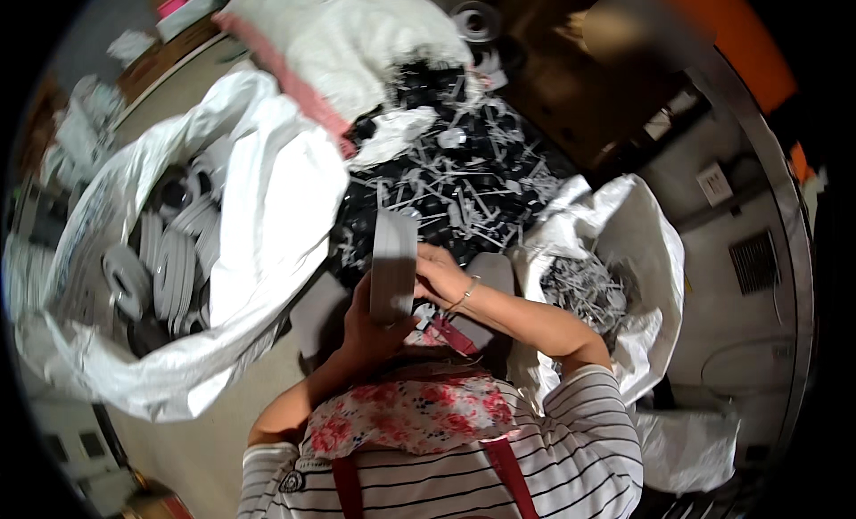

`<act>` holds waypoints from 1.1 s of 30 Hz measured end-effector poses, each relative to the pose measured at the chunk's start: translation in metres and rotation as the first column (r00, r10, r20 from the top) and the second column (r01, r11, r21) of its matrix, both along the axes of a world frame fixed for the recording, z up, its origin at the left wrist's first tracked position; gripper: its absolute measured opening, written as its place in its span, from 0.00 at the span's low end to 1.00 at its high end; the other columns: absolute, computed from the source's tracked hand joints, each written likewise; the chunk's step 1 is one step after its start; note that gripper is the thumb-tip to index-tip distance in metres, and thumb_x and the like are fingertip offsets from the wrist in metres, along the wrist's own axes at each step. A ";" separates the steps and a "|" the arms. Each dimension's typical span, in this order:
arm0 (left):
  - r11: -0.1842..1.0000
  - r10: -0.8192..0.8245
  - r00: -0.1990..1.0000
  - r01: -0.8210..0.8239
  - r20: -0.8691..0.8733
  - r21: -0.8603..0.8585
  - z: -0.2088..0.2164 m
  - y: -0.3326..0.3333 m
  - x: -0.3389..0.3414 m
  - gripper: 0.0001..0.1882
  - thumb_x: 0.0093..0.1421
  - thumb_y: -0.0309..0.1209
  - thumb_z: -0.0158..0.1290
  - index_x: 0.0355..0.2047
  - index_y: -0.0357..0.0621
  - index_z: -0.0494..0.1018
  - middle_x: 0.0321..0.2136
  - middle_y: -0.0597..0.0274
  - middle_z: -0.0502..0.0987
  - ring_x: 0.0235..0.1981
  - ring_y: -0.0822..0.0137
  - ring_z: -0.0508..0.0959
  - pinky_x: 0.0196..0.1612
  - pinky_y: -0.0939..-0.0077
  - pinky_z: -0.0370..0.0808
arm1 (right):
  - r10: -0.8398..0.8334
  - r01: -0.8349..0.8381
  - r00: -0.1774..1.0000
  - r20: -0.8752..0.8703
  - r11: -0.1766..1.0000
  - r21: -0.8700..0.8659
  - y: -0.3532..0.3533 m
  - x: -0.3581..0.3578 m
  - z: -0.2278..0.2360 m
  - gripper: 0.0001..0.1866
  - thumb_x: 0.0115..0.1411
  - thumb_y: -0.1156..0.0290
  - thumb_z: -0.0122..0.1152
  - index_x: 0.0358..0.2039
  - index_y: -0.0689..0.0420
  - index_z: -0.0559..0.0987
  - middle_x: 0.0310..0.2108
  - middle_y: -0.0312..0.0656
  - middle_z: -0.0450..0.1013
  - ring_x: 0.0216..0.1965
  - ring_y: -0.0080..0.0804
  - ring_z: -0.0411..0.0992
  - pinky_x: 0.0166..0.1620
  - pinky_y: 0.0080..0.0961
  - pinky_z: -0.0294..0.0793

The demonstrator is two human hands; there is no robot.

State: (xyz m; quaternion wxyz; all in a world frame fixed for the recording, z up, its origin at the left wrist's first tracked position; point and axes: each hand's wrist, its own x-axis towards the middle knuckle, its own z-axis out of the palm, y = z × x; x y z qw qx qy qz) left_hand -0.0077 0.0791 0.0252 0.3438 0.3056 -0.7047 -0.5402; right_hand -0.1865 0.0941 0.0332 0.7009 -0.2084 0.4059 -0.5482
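Upright in front of my chest stands a stack of flat grey plastic parts (393, 260), seen edge-on. My left hand (367, 327) is closed round its lower left side and bottom. Against the stack's right side is my right hand (436, 275), its fingers bent in and partly hidden by the stack. Just beyond both hands, a heap of loose grey and clear plastic pieces (468, 193), many thin and stick-like, is spread over a black surface.
A large white woven sack (272, 243) at the left holds grey ring stacks (171, 278). Another white sack (655, 260) at the right contains thin plastic scraps (584, 292). A full sack (348, 42) lies at the back, its mouth at the heap. A brown box-like surface (571, 100) stands back right.
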 end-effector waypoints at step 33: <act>0.593 0.071 0.949 0.207 0.307 -0.778 0.065 -0.043 0.063 0.31 0.45 0.18 0.57 0.52 0.33 0.64 0.50 0.43 0.68 0.53 0.43 0.67 0.58 0.56 0.62 | 0.159 -0.177 0.971 0.179 0.980 0.088 -0.013 -0.001 -0.002 0.27 0.62 0.46 0.48 0.41 0.62 0.72 0.31 0.47 0.76 0.28 0.37 0.77 0.34 0.36 0.80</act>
